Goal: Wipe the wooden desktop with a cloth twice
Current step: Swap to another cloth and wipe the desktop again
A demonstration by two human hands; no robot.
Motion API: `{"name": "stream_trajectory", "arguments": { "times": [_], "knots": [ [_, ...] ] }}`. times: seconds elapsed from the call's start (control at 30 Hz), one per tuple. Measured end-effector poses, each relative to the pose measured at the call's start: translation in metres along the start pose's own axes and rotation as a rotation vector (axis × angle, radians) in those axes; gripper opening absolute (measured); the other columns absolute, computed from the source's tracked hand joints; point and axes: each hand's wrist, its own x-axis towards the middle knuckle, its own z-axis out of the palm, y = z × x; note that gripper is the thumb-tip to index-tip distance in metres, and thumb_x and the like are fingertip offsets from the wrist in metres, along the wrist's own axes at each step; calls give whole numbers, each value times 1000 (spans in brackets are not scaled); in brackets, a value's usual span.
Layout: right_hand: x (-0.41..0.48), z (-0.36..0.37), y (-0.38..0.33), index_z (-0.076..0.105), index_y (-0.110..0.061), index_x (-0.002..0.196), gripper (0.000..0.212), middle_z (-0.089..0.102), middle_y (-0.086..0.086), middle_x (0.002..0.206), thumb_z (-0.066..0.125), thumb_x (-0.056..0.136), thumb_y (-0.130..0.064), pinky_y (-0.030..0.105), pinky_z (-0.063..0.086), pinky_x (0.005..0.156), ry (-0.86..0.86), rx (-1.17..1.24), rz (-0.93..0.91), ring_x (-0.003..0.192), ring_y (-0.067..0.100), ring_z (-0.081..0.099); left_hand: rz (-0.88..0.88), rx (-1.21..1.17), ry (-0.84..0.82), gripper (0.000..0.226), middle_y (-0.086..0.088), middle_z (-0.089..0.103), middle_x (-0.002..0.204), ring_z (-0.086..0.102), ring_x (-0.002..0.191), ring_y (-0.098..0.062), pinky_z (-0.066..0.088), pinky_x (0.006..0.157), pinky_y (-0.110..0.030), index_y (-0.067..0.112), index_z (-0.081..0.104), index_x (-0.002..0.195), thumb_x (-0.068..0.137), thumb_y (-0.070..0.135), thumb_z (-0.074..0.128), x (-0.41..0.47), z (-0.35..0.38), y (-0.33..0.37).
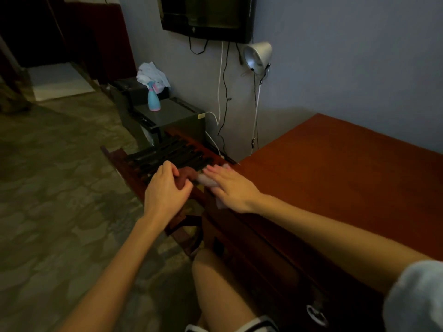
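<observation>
Head view, single entry.

1. Wooden desktop (335, 168): reddish-brown, set against the grey wall, its near-left corner under work.
2. Cloth (205, 180): pale and partly hidden. It was laid flat at that near-left corner, with one edge showing past the fingertips and another below the palm.
3. Right hand (231, 185): it was spread on the cloth with the fingers straight and close together. This was judged to press the cloth flat against the wood so that a stroke could be made.
4. Left hand (165, 188): its fingers were curled round a rounded wooden part (188, 174) of the slatted furniture (167, 154) just beside the desk, judged a bracing hold.
5. Spray bottle (153, 97): blue, stood upright on a dark cabinet well apart from the desk, in front of a crumpled white rag (152, 74).
6. Lamp (257, 56): fixed beside the desk, below a wall-mounted screen (208, 15).

How many passes had been completed could not be told.
</observation>
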Motion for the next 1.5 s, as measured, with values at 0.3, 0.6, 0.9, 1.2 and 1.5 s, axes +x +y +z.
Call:
{"name": "stream_trajectory", "arguments": {
  "times": [0.3,0.6,0.9,1.2,1.5],
  "knots": [
    [-49,-36,52,23,-28,149,52,17,-8,158,38,100,-18,22,-1,115,-77,150,71,139,-2,7,3,-30,-10,26,-1,50,86,50,74,-20,33,60,-30,17,40,88,79,28,62,4,9,20],
    [-35,-14,-3,48,-21,139,62,36,-4,151,31,79,-28,25,11,119,-49,201,-153,141,6,24,-23,-11,-2,28,-1,49,88,46,76,-18,32,64,-31,17,39,88,78,27,63,3,2,22],
    [-18,-24,48,44,-24,141,61,39,-5,149,31,82,-25,30,17,119,-1,145,7,140,8,30,-23,-30,-33,27,-1,51,88,52,76,-21,34,60,-31,17,41,89,79,28,63,3,11,22],
    [-60,-16,22,41,-18,143,62,37,-3,151,38,81,-18,22,13,118,-121,196,-309,141,5,25,-29,-111,-10,26,-1,52,89,52,76,-19,34,62,-30,17,42,91,81,25,64,8,13,30],
    [-16,-26,85,31,-23,148,59,31,-3,154,33,90,-33,30,17,115,44,49,138,142,12,26,82,-192,-116,26,2,52,87,53,72,-17,35,58,-31,20,42,91,79,29,63,19,26,54]
  ]
}}
